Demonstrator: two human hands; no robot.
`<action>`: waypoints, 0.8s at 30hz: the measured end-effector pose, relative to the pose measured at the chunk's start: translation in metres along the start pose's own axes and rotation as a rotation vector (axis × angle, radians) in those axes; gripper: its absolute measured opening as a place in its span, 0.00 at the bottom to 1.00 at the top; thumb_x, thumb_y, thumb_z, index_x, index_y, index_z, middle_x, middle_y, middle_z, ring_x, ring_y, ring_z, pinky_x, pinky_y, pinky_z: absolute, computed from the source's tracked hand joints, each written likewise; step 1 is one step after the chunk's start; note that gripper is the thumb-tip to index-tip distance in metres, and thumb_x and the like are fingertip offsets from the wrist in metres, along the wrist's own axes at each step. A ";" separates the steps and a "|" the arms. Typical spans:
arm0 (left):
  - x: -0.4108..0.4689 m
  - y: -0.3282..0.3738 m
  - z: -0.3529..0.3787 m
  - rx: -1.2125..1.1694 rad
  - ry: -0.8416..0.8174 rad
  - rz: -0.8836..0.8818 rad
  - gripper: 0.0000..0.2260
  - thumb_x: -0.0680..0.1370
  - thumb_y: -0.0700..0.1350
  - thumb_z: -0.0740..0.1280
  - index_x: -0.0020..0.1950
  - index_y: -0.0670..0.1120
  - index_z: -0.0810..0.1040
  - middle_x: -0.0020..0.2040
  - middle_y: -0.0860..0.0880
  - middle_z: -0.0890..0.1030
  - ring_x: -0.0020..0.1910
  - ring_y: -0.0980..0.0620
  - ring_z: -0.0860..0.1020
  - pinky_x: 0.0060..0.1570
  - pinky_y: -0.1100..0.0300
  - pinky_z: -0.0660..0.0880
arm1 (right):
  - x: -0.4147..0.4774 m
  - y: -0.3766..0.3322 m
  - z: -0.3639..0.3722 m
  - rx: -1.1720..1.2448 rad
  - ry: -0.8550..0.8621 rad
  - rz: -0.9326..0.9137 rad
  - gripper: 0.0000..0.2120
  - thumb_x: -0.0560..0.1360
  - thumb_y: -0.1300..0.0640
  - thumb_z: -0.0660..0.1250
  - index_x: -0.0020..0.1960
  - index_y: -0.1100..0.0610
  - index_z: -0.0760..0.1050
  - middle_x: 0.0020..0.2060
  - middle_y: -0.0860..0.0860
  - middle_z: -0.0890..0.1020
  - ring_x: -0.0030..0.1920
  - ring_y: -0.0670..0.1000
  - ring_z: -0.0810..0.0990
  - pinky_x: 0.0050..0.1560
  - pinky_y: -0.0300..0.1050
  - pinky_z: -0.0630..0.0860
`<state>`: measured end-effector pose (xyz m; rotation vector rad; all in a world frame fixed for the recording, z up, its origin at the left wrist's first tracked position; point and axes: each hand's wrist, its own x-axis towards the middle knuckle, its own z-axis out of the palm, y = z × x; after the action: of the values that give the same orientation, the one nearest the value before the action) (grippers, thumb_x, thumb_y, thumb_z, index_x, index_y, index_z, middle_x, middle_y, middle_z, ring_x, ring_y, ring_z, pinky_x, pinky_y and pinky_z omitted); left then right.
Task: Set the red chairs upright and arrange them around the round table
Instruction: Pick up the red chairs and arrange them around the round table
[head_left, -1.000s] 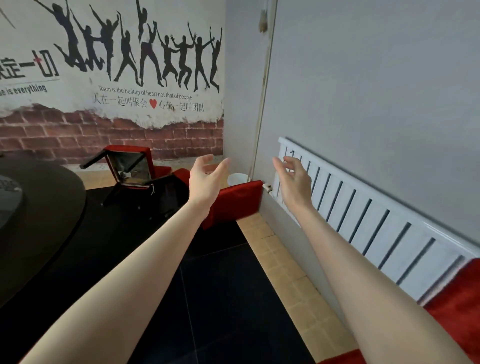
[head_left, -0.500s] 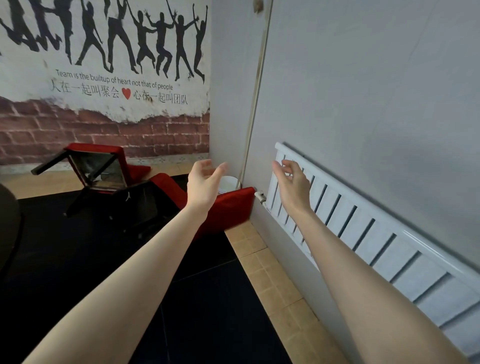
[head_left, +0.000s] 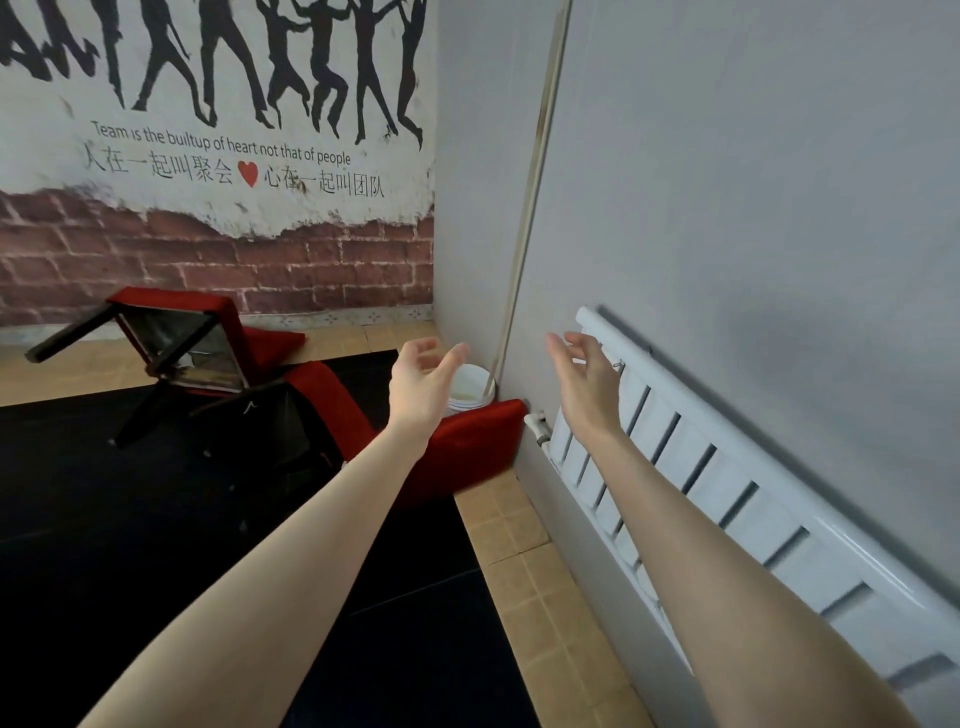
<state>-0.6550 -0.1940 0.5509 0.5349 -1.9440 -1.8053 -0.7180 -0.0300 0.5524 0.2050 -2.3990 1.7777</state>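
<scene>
Two red chairs lie tipped over in the far corner of the room, on the dark floor (head_left: 156, 519) near the tan tile border (head_left: 535, 571). The far chair (head_left: 176, 343) lies on its side at far left, its underside turned this way and its dark legs sticking out to the left and down. The near chair (head_left: 457, 447) lies just right of it, its red back reaching toward the corner and its end close to the radiator (head_left: 727, 499); its dark underside faces left. The two chairs overlap in the view, and whether they touch cannot be told.

A white bucket (head_left: 470, 387) stands in the very corner, just behind the near chair and beside a thin pipe (head_left: 524, 234) that runs up the wall. The bucket's mouth is open; its inside looks pale, and what it holds cannot be told.

The radiator runs along the right wall from the corner toward the near right. The far wall carries a mural (head_left: 234, 104) of leaping figures above painted brick.

Both arms stretch forward toward the corner. The left hand (head_left: 421, 384) is in the air in front of the near chair and bucket, fingers spread, holding nothing. The right hand (head_left: 587, 384) hangs in front of the radiator's far end, fingers loosely spread, also empty. The round table is not in view.
</scene>
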 end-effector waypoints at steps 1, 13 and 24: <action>0.015 0.002 0.008 0.001 0.003 0.000 0.24 0.77 0.54 0.69 0.68 0.45 0.71 0.58 0.47 0.79 0.58 0.49 0.78 0.63 0.48 0.74 | 0.017 0.004 0.001 -0.001 -0.002 0.000 0.23 0.78 0.39 0.62 0.66 0.52 0.72 0.60 0.47 0.77 0.55 0.46 0.75 0.59 0.43 0.69; 0.177 -0.021 0.081 0.059 0.008 -0.035 0.23 0.78 0.53 0.68 0.68 0.44 0.71 0.58 0.47 0.79 0.58 0.48 0.78 0.62 0.49 0.75 | 0.195 0.062 0.046 0.015 -0.053 0.065 0.22 0.78 0.41 0.64 0.65 0.53 0.73 0.57 0.46 0.77 0.50 0.40 0.75 0.48 0.33 0.66; 0.373 -0.082 0.122 0.075 0.006 -0.152 0.22 0.77 0.54 0.68 0.67 0.45 0.72 0.57 0.47 0.80 0.57 0.49 0.78 0.61 0.50 0.75 | 0.368 0.121 0.142 -0.054 -0.099 0.136 0.14 0.78 0.42 0.64 0.57 0.50 0.74 0.49 0.42 0.77 0.48 0.40 0.76 0.47 0.33 0.68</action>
<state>-1.0336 -0.3051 0.4809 0.7302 -2.0212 -1.8240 -1.1078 -0.1386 0.4718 0.1290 -2.5840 1.7959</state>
